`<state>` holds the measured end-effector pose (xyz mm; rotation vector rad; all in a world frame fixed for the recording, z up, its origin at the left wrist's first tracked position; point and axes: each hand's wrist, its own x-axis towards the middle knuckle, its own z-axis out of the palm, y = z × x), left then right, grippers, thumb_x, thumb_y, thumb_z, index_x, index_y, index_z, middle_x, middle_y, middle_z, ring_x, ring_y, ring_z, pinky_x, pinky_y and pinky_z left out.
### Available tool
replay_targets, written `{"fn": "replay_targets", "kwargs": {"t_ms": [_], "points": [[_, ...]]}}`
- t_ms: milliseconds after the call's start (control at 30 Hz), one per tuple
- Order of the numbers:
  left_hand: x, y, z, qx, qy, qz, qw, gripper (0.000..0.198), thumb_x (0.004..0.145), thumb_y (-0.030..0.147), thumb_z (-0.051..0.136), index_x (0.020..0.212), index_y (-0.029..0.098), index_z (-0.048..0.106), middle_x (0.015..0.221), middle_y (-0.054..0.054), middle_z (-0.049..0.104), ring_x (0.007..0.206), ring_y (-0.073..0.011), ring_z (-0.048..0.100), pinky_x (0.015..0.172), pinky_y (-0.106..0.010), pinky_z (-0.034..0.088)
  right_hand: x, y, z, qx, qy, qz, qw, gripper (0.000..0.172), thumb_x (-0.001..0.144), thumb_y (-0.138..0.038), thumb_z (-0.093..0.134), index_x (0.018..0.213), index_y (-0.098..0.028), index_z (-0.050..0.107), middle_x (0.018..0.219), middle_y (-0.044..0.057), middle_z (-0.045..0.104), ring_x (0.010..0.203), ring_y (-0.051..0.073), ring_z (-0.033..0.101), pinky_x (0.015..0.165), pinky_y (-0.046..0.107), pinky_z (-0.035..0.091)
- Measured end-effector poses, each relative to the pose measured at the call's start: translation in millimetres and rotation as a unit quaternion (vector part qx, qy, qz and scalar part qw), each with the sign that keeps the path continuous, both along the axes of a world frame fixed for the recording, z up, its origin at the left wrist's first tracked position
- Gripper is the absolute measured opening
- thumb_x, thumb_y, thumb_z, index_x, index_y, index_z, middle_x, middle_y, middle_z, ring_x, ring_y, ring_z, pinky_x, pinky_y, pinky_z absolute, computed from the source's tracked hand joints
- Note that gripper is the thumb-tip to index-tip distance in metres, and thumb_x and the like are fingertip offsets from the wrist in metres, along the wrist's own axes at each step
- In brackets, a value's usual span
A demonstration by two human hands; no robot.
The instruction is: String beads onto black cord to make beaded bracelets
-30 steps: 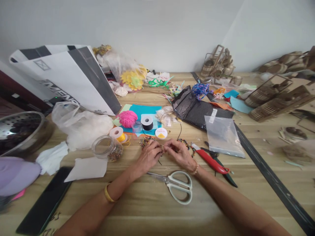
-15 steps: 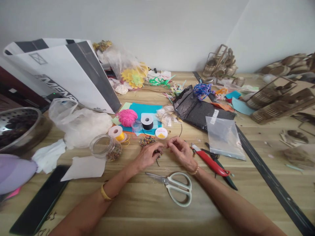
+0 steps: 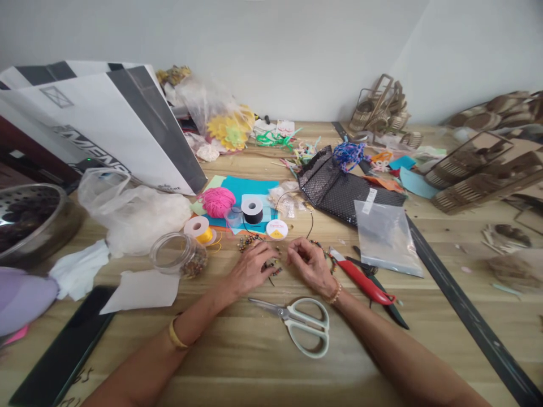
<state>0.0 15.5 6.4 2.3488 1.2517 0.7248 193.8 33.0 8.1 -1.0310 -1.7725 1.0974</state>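
Observation:
My left hand (image 3: 254,265) rests palm down over the small coloured beads (image 3: 248,242), fingers apart and bent, with more beads showing under its fingertips. Close beside it, my right hand (image 3: 311,264) has thumb and forefinger pressed together on something too small to make out. A beaded strand (image 3: 331,261) shows behind and right of the right hand. Black cord (image 3: 311,225) rises in a loop behind the hands, near its spool (image 3: 252,210). White-handled scissors (image 3: 305,325) lie in front of both hands.
A clear jar (image 3: 172,252) lies left of the hands, near a yellow thread spool (image 3: 199,229). Right of them are a red-handled knife (image 3: 367,281) and a plastic pouch (image 3: 388,237). Behind sit pink yarn (image 3: 218,202) and a black padded envelope (image 3: 339,189).
My left hand has lowered and moved slightly away from the right, its fingers spreading over the beads. The right hand has stayed nearly in place. The view has shifted slightly.

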Motion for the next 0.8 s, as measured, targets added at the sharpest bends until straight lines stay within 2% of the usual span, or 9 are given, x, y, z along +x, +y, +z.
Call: {"fn": "replay_targets", "kwargs": {"t_ms": [200,333,467,567,667,800], "points": [[-3.1,1.2,0.7,0.023,0.013,0.056,0.998,0.023,0.082,0.006,0.050,0.093,0.018,0.067,0.086,-0.007,0.062,0.087,-0.0223,0.055,0.082,-0.037,0.046,0.1,0.8,1.1,0.030,-0.021,-0.033,0.999,0.020,0.092,-0.035,0.049,0.078,-0.020,0.053,0.059,-0.001,0.056,0.051,0.012,0.050,0.050,0.024,0.039],[-6.8,4.0,-0.4,0.021,0.000,0.090,0.996,0.027,0.083,0.005,0.048,0.099,0.018,0.066,0.095,-0.007,0.061,0.095,-0.0216,0.055,0.086,-0.038,0.047,-0.4,1.8,2.1,0.026,-0.007,-0.047,0.999,0.020,0.092,-0.037,0.049,0.080,-0.021,0.053,0.056,-0.002,0.055,0.050,0.013,0.050,0.049,0.024,0.040],[-8.4,5.1,-0.2,0.020,-0.001,0.082,0.996,0.028,0.084,0.008,0.048,0.103,0.019,0.065,0.100,-0.006,0.060,0.100,-0.0220,0.054,0.090,-0.040,0.047,0.0,1.8,3.0,0.021,0.032,-0.059,0.998,0.019,0.092,-0.037,0.049,0.083,-0.021,0.053,0.056,-0.002,0.053,0.049,0.013,0.050,0.048,0.025,0.040],[-7.5,4.8,0.2,0.027,-0.011,0.063,0.998,0.030,0.082,0.004,0.046,0.099,0.019,0.066,0.099,-0.006,0.060,0.100,-0.0217,0.054,0.089,-0.039,0.047,0.1,0.9,4.4,0.032,0.037,-0.052,0.997,0.018,0.093,-0.036,0.049,0.084,-0.020,0.054,0.058,-0.001,0.055,0.051,0.013,0.051,0.049,0.024,0.042],[-7.0,4.8,0.1,0.037,-0.020,0.060,0.997,0.034,0.080,0.000,0.044,0.095,0.019,0.067,0.098,-0.006,0.061,0.098,-0.0205,0.055,0.087,-0.037,0.048,0.0,0.2,5.4,0.068,0.021,-0.054,0.996,0.017,0.092,-0.032,0.050,0.083,-0.019,0.056,0.063,0.000,0.059,0.054,0.012,0.052,0.050,0.023,0.043],[-8.8,6.8,-1.8,0.052,-0.018,0.063,0.996,0.032,0.081,0.000,0.047,0.100,0.017,0.067,0.101,-0.007,0.063,0.101,-0.0215,0.054,0.090,-0.039,0.047,0.2,0.5,7.1,0.163,0.016,-0.062,0.985,0.012,0.092,-0.023,0.051,0.083,-0.019,0.057,0.076,0.003,0.062,0.068,0.013,0.056,0.058,0.024,0.045]]}}
